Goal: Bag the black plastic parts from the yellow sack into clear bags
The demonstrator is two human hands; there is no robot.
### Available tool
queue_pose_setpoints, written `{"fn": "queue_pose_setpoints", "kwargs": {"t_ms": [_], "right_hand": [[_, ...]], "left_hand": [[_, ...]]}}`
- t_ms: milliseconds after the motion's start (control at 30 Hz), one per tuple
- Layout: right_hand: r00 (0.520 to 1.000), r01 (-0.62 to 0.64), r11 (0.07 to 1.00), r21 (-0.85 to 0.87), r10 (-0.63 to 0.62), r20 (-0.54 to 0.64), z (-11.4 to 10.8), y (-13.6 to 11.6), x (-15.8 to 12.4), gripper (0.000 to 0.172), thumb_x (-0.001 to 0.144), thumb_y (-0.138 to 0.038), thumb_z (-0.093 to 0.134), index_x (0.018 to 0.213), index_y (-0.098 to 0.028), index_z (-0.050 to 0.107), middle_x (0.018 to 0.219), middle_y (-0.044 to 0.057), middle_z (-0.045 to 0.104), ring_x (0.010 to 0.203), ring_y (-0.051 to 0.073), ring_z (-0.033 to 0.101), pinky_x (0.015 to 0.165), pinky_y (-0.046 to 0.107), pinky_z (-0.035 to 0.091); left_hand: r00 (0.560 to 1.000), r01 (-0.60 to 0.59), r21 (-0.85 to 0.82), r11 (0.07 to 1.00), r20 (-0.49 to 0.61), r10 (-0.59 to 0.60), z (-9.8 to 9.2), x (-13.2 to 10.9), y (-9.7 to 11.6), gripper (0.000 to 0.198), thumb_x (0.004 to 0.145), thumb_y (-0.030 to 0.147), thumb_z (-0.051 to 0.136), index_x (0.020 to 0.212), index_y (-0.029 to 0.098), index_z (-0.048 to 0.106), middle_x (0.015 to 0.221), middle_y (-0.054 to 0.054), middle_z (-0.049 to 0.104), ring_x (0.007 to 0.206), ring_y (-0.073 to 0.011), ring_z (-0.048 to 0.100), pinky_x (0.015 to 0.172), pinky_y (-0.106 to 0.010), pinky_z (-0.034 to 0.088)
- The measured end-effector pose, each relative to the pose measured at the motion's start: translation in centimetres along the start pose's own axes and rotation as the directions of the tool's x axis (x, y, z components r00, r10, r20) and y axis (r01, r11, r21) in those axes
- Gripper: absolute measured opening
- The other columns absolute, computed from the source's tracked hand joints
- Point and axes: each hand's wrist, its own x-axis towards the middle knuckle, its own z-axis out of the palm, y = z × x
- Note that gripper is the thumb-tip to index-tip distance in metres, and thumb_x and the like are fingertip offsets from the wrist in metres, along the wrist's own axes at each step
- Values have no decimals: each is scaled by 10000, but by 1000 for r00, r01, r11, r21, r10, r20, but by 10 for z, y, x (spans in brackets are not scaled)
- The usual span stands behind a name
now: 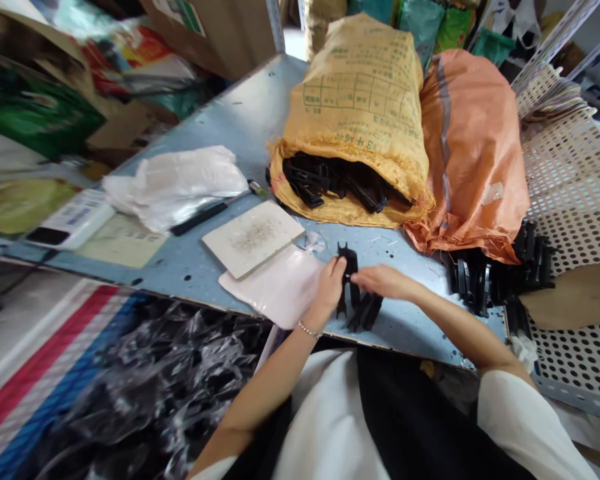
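My left hand (330, 283) and my right hand (383, 280) meet over the front edge of the blue table (260, 113). Both pinch a small bunch of black plastic clips (353, 287) that stands upright between them, its lower ends resting on the tabletop. The left hand's fingers close on the bunch's left side, and the right hand's fingertips press on it from the right. A thin bracelet sits on my left wrist.
A yellow woven sack (360, 113) lies open behind my hands, full of black clips. An orange sack (473, 153) lies to its right, with a pile of clips (495, 273) below it. Pink sheets (280, 287), a white tile (253, 237), a pen and crumpled plastic lie left. A perforated rack (575, 200) stands right.
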Motion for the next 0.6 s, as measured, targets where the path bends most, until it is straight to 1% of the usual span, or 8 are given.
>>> {"fn": "queue_pose_setpoints", "kwargs": {"t_ms": [67,133,200,300,367,467,533,600], "right_hand": [[956,-127,990,-59,107,-272,-26,16,34,386,1053,-396,339,1004,-189,662,988,81,696,878,201,612,726,285,407],[815,-305,944,-124,191,-547,-47,34,70,351,1047,-345,345,1172,-156,613,1188,153,636,1064,261,559,800,327,415],[733,-430,890,-153,245,-635,-61,53,101,339,1021,-302,403,1239,-108,575,1274,207,574,1166,314,492,845,367,416],[717,-501,852,-153,310,-625,-66,71,123,323,1002,-247,409,1164,-47,605,1222,252,572,1174,350,462,876,414,411],[710,-493,861,-127,313,-630,-58,71,116,320,1000,-235,392,1107,-40,623,1155,252,591,1124,343,477,890,436,405],[689,-388,913,-122,200,-696,-25,49,75,305,1002,-275,401,1083,-85,626,1091,203,603,1037,320,493,898,449,400],[702,-238,951,-195,29,-712,0,28,38,310,1014,-317,387,1037,-127,631,1026,165,605,986,303,489,884,447,401],[763,1,966,-258,-167,-625,17,11,6,346,1025,-398,381,1019,-161,632,966,126,615,917,273,491,845,419,410]], "left_hand": [[999,-45,256,966,23,40,6,-3,-19,282,959,410,445,880,183,594,833,-73,663,842,-231,651,839,-400,534],[993,-117,404,907,52,105,14,-11,-33,224,946,330,472,1001,169,618,991,-120,680,1004,-266,636,959,-464,496],[979,-202,444,873,69,191,19,-20,-41,278,922,257,500,1158,152,603,1181,-160,643,1167,-284,583,1058,-506,441],[968,-252,399,882,97,232,16,-22,-42,400,914,248,512,1302,157,552,1332,-160,565,1288,-275,513,1132,-509,391],[973,-229,295,928,99,209,11,-14,-36,429,925,308,522,1333,176,536,1352,-147,553,1295,-264,515,1133,-493,401],[994,-108,-5,994,32,108,5,7,-16,584,919,390,559,1453,221,393,1443,-150,490,1298,-247,534,1093,-449,449],[999,-34,-242,970,-20,30,4,18,2,723,917,429,573,1530,293,214,1504,-133,436,1268,-225,569,1030,-396,500],[1000,1,-406,914,-21,-10,3,20,21,779,910,446,589,1540,357,141,1471,-94,479,1151,-198,641,929,-344,552]]}}
